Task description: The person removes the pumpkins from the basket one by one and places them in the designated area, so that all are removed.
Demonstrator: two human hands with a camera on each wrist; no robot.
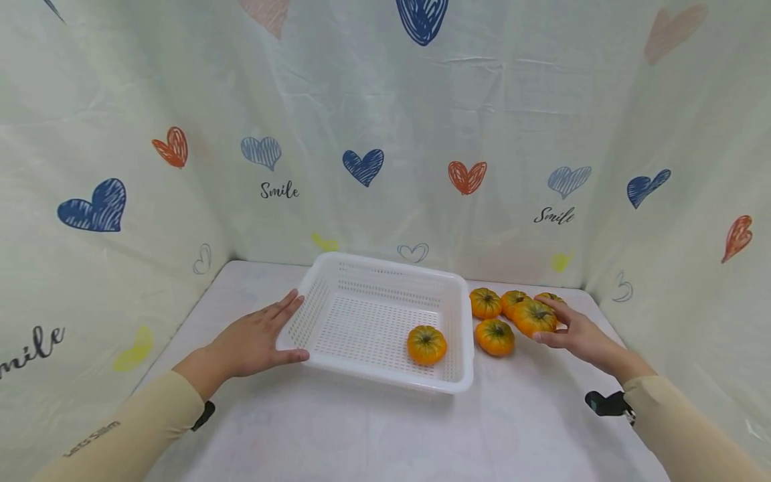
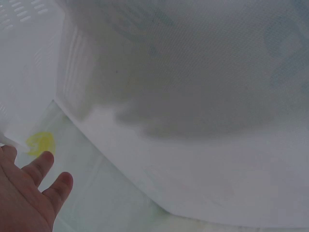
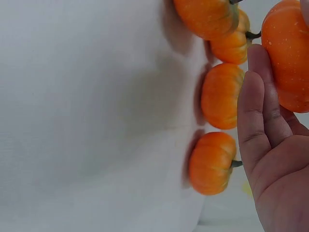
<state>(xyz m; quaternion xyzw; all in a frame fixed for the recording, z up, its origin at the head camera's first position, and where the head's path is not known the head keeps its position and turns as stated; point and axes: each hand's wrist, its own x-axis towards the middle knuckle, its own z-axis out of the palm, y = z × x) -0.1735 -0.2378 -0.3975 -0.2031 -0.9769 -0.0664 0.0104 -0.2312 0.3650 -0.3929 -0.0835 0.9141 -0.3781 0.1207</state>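
Pinching one orange pumpkin (image 1: 533,317) between thumb and fingers, our right hand (image 1: 584,338) had it, apparently raised, tight among four other pumpkins (image 1: 495,338) on the table (image 1: 361,435), and we were in touchy territory! That round, smooth-looking skin could have slipped our pinch; a low sideways swing could have sent a neighbour rolling. Over on the left, our left hand (image 1: 255,341) rested spread against the white basket (image 1: 385,379), fingers unclenched, so a hard bump might have skidded it. And inside, near the right end, sat a lone pumpkin (image 1: 427,345), liable, we judged, to roll on any tilt!
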